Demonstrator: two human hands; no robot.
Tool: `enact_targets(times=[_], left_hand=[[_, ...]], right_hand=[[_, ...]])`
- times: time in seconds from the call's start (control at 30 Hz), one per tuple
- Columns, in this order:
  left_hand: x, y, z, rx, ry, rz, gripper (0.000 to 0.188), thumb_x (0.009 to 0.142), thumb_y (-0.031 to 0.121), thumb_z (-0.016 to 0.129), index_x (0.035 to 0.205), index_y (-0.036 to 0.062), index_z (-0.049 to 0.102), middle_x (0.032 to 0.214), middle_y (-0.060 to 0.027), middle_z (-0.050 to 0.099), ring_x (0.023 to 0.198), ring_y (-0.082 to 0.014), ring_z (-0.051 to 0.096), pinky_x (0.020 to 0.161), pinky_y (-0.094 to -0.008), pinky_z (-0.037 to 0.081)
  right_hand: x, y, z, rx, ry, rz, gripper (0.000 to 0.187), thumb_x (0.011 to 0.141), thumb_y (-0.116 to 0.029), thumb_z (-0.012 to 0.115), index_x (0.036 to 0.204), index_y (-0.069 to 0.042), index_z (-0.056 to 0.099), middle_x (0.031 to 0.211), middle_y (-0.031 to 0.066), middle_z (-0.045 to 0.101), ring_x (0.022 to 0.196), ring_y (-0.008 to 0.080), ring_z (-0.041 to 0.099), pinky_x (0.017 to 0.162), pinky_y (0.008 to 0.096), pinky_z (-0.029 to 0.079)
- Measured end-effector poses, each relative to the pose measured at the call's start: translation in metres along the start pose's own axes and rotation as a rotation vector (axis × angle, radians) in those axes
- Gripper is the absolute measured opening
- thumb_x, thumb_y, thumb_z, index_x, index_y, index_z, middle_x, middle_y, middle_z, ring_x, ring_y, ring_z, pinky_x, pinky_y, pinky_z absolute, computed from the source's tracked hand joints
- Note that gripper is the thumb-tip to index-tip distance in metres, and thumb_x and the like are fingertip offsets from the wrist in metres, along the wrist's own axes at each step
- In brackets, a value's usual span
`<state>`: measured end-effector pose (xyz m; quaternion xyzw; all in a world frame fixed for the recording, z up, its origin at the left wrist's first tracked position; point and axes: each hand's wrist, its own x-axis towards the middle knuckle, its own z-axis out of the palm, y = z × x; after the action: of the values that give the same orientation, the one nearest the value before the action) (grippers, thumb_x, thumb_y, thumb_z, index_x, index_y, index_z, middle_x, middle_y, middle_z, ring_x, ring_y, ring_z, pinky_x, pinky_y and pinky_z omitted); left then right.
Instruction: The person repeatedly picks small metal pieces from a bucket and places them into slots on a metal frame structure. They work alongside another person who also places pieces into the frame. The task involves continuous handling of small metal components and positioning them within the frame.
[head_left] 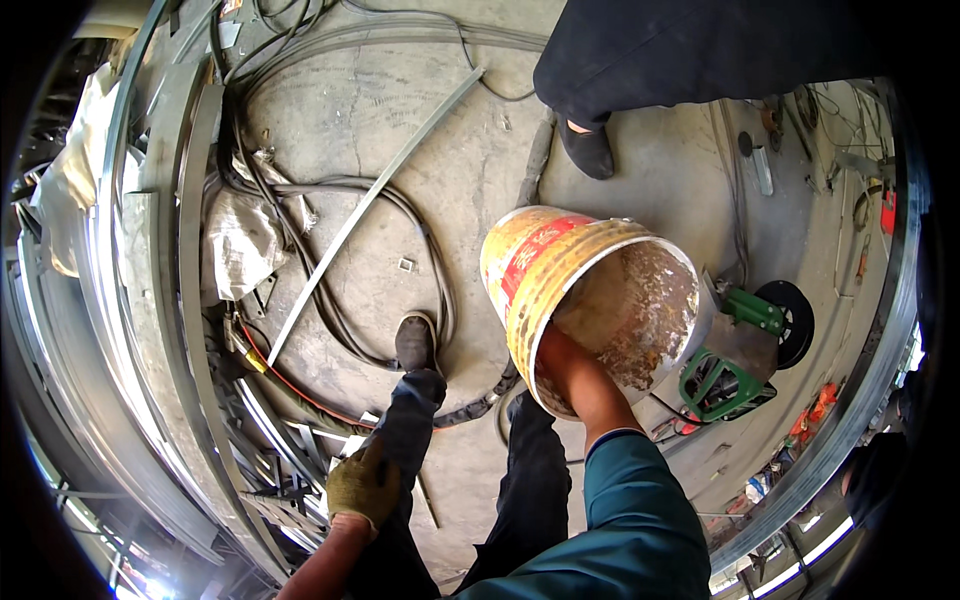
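While around the right hand (562, 356), yellow bucket (540, 265) apart from left hand (361, 484).

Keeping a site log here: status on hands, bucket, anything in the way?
Right hand inside bucket, fingers hidden. Gloved left hand by left leg. Bucket tilted, inside dirty. Green machine just right of it.

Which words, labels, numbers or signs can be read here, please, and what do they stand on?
Bucket: a red patch with paler marks on its side, too blurred to read.
Green tool: any marks are too small to read.
Nothing else shows legible text.
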<state>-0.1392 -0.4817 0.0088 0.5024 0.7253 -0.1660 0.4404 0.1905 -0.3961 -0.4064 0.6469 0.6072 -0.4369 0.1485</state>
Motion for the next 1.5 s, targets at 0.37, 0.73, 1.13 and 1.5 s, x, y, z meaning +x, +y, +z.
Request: enact_targets(times=[0.37,0.73,1.13,1.5], left_hand=[[0.000,0.010,0.003,0.035,-0.063,-0.066,0.037,0.090,0.032,0.065,0.120,0.0101,0.064,0.104,-0.0212,0.074,0.095,-0.0447,0.070,0.083,-0.0573,0.055],[0.000,0.021,0.001,0.026,-0.060,-0.119,0.042,0.089,0.029,0.066,0.128,0.0159,0.065,0.107,-0.0215,0.074,0.097,-0.0460,0.070,0.083,-0.0564,0.055],[-0.013,0.030,0.015,0.079,-0.064,-0.153,0.041,0.088,0.031,0.065,0.126,0.0132,0.063,0.107,-0.0208,0.073,0.097,-0.0456,0.069,0.083,-0.0573,0.054],[-0.021,0.036,0.034,0.052,0.009,-0.151,0.038,0.088,0.031,0.066,0.120,0.0108,0.066,0.107,-0.0210,0.073,0.099,-0.0448,0.069,0.085,-0.0568,0.054]], right_hand=[[-0.005,0.004,-0.001,0.003,0.033,-0.055,0.055,0.088,-0.047,0.070,0.121,-0.003,0.074,0.117,0.0230,0.074,0.110,0.0399,0.071,0.092,0.0480,0.057],[-0.004,0.002,-0.007,0.001,0.065,-0.117,0.052,0.089,-0.046,0.068,0.121,-0.005,0.074,0.117,0.0224,0.074,0.109,0.0401,0.072,0.092,0.0486,0.058],[0.004,-0.007,-0.021,-0.002,0.115,-0.209,0.048,0.090,-0.044,0.067,0.120,-0.007,0.075,0.116,0.0216,0.075,0.109,0.0402,0.072,0.091,0.0492,0.058],[0.008,0.000,-0.021,0.004,0.164,-0.273,0.045,0.091,-0.043,0.066,0.120,-0.009,0.076,0.115,0.0210,0.075,0.109,0.0403,0.072,0.091,0.0498,0.058]])
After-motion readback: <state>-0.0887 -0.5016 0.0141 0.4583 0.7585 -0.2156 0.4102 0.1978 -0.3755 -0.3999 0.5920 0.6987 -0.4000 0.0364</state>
